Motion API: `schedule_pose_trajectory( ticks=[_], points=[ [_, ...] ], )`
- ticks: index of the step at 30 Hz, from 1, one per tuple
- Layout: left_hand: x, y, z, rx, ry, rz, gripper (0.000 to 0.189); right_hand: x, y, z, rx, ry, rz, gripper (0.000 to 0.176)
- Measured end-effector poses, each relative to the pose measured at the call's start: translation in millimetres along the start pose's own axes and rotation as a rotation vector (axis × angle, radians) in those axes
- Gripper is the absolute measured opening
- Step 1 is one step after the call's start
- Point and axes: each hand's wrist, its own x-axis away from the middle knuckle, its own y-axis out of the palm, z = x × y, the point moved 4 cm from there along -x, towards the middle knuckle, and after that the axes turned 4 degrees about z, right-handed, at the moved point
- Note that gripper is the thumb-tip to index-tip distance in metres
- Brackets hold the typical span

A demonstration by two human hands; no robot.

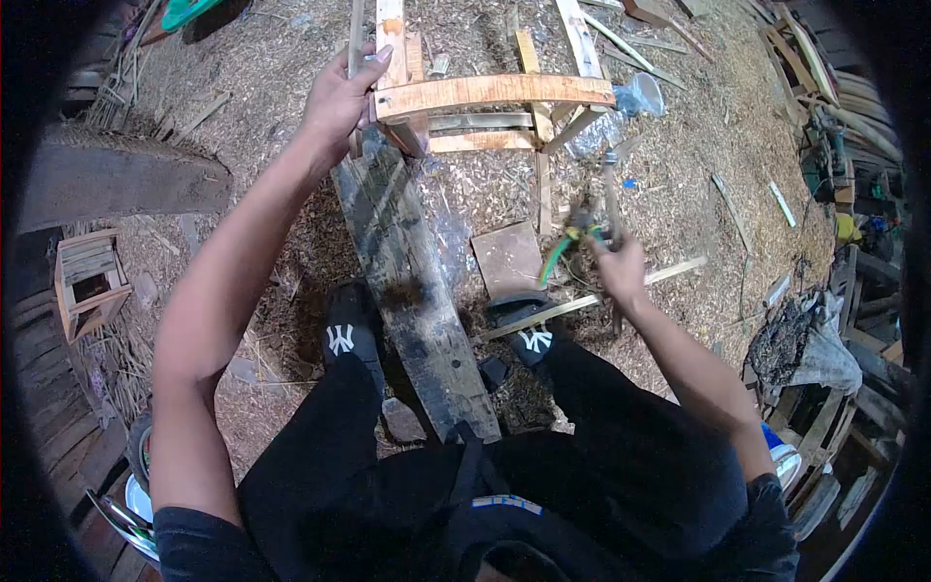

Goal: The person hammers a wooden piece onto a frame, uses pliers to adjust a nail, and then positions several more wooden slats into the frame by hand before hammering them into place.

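Note:
My left hand [339, 102] is closed around an upright of a small wooden chair frame [495, 92], at its left corner. A thin wooden strip [356, 39] runs alongside that upright, against my fingers. The frame has a curved front rail and rests near the far end of a worn plank [412, 267]. Lower right, my right hand [622, 269] grips a hammer [611, 189] by its handle, head pointing away from me. Pliers with green and yellow handles [555, 260] are right beside those fingers; blur hides whether the hand holds them too.
Wood shavings cover the ground. A long stick [592, 299] and a square board [508, 259] lie near my feet. A thick timber [126, 179] and a small wooden stool [92, 281] are at left. A sack [824, 344] and piled wood stand at right.

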Motion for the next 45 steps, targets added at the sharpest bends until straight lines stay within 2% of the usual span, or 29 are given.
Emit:
schedule_pose_trajectory(
  ticks=[2,3,5,6,8,9,10,11,12,13,15,16,17,19,22,27,29,32,37,39,41,43,45],
  points=[
    [-2,-2,-4,0.020,0.013,-0.015,0.044,-20,-17,43,0.047,-0.036,0.123,0.039],
    [-4,-2,-5,0.018,0.013,-0.019,0.044,-44,-16,89,0.037,-0.251,0.265,0.037],
    [-5,0,-6,0.050,0.001,-0.045,0.044,-47,-31,84,0.260,-0.052,0.105,0.039],
    [-5,0,-4,0.049,-0.005,-0.015,0.043,-41,-37,75,0.259,-0.049,0.107,0.039],
    [-10,-3,-9,0.060,0.002,-0.012,0.042,-5,-38,23,0.549,-0.698,0.438,0.049],
    [-13,-2,-10,0.075,0.009,-0.005,0.041,14,-30,8,0.453,-0.857,0.214,0.054],
    [-1,6,3,0.085,-0.022,0.031,0.039,32,-15,0,0.455,-0.951,-0.069,0.057],
    [-2,6,1,0.085,-0.021,0.026,0.039,46,3,7,0.542,-1.066,-0.269,0.056],
    [-3,2,-3,0.054,-0.004,-0.016,0.040,61,20,12,0.641,-1.117,-0.354,0.049],
    [-6,-4,-7,0.022,0.014,-0.056,0.041,59,28,27,0.642,-1.117,-0.353,0.049],
    [-10,-4,-9,-0.008,-0.013,-0.091,0.045,56,39,51,0.613,-1.180,-0.361,0.034],
    [-8,2,-6,0.031,-0.017,-0.013,0.040,62,25,26,0.662,-1.129,-0.441,0.023],
    [-5,5,-2,0.069,-0.021,0.065,0.036,62,26,27,0.658,-1.129,-0.441,0.023],
    [-7,3,-3,0.068,-0.013,0.039,0.036,64,26,23,0.670,-1.293,-0.431,0.019],
    [-13,-1,-8,0.077,0.000,-0.006,0.036,71,25,8,0.631,-1.399,-0.404,0.017],
    [-16,-6,-12,0.060,0.005,-0.025,0.037,75,24,-4,0.631,-1.431,-0.381,0.013],
    [-19,-14,-16,-0.091,-0.060,-0.062,0.045,78,24,-6,0.640,-1.427,-0.377,0.012],
    [-13,-6,-13,0.030,-0.015,-0.063,0.044,76,21,-5,0.582,-1.364,-0.399,0.012],
    [-20,-13,-16,-0.037,-0.017,-0.025,0.042,77,14,-9,0.564,-1.355,-0.485,0.010],
    [-23,-16,-14,-0.141,-0.068,-0.054,0.039,53,-20,-36,0.750,-0.700,-0.480,0.016],
    [-12,2,-6,-0.041,-0.062,0.006,0.040,15,-92,-53,0.242,-1.095,0.015,0.022],
    [-12,4,-1,0.061,-0.040,0.070,0.041,5,-123,-56,0.714,-1.118,-0.165,0.022],
    [-21,-2,-9,0.031,-0.018,-0.002,0.042,-31,-138,-2,0.846,-1.038,-0.199,0.024]
  ],
)
